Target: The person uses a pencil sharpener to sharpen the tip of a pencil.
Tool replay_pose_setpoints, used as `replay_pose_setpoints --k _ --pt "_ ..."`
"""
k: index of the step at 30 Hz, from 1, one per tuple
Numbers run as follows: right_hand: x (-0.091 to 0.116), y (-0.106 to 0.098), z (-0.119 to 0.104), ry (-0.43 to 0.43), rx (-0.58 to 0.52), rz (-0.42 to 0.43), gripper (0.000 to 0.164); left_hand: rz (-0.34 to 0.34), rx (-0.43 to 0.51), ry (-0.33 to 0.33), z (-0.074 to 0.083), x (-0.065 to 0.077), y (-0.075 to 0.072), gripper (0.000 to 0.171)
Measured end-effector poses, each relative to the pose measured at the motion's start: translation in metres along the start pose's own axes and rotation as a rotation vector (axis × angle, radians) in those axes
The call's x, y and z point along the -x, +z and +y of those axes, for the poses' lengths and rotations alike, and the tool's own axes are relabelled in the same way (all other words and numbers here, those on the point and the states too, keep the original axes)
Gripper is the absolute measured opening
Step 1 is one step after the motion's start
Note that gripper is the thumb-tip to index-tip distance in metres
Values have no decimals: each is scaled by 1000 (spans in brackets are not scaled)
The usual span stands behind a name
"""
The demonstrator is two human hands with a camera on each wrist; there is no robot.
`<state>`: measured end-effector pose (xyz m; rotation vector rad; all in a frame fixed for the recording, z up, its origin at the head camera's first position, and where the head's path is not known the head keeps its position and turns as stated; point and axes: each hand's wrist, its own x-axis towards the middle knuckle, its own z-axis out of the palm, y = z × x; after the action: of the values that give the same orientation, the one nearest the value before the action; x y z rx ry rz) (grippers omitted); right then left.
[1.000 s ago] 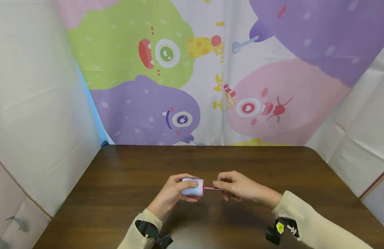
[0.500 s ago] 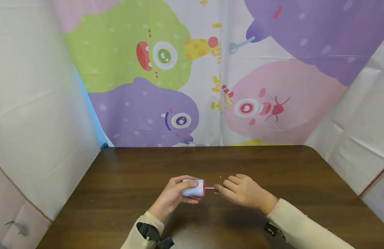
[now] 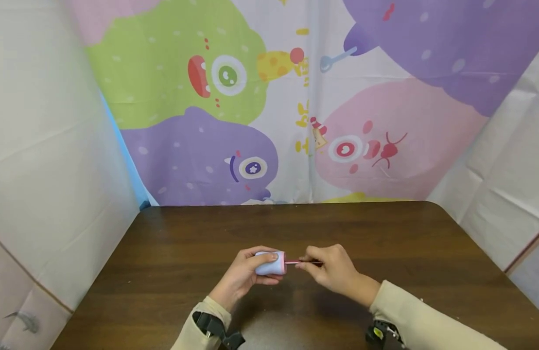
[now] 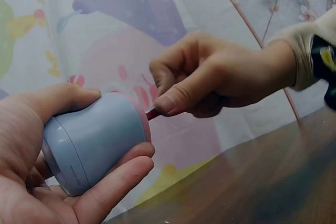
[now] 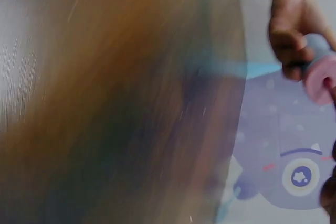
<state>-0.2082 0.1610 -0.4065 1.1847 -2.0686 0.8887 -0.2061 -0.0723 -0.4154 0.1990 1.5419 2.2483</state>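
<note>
Pinching a thin red stick (image 3: 292,262), the right hand (image 3: 339,272) is gripping it between thumb and curled forefinger, while the left hand (image 3: 243,273) is holding a light-blue cylinder (image 3: 269,268), thumb lying along its upper side and fingers supporting it beneath. The cylinder is sitting just to the left of the right hand's pinch, and its pink end (image 3: 283,263) is facing that pinch. The red stick is spanning the short gap between them: one end is meeting the pink end, apparently entering an opening there, and the other is showing beyond the right fingertips. Both long axes are running sideways from hand to hand, roughly in line; that alignment is probably what this two-handed work is depending on. The right hand is lying nearer the stick's free end, the left nearer the cylinder's body. Below both grips the dark wooden table (image 3: 199,243) is stretching away, and a cartoon-print cloth (image 3: 291,184) is hanging beyond.
</note>
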Motion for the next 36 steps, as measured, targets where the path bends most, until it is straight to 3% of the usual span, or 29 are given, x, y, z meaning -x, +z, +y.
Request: replay_pose_setpoints --k 5,9,12,15,18,21,23,27,31,33,36 --pt "-11 -8 -12 523 -258 -174 21 20 -14 0 2 1 0 13" --pt "-20 -15 -12 955 -554 -315 27 24 -35 17 1 1 1 16" --pt "-25 -19 -8 1218 -753 -426 33 30 -73 42 0 1 2 26" --pt "-29 -22 -2 1339 -852 -536 32 33 -105 65 -1 1 3 38" --pt "-31 -26 1 1339 -873 -600 31 25 -115 70 -2 1 4 41" --pt "-31 -28 2 1208 -806 -594 32 26 -108 67 -2 0 3 34" --pt "-30 -28 3 1010 -667 -587 31 25 -101 64 -1 0 1 28" --pt "-24 -30 2 409 -191 -517 19 -4 -79 46 0 -1 -1 20" --pt "-16 -28 2 -188 265 -292 20 -32 -49 39 1 0 -1 17" --pt "-14 -24 4 -419 403 -166 18 -30 -35 47 2 0 -2 16" --pt "-13 -16 9 -640 512 -9 21 -28 -25 48 3 2 -3 15"
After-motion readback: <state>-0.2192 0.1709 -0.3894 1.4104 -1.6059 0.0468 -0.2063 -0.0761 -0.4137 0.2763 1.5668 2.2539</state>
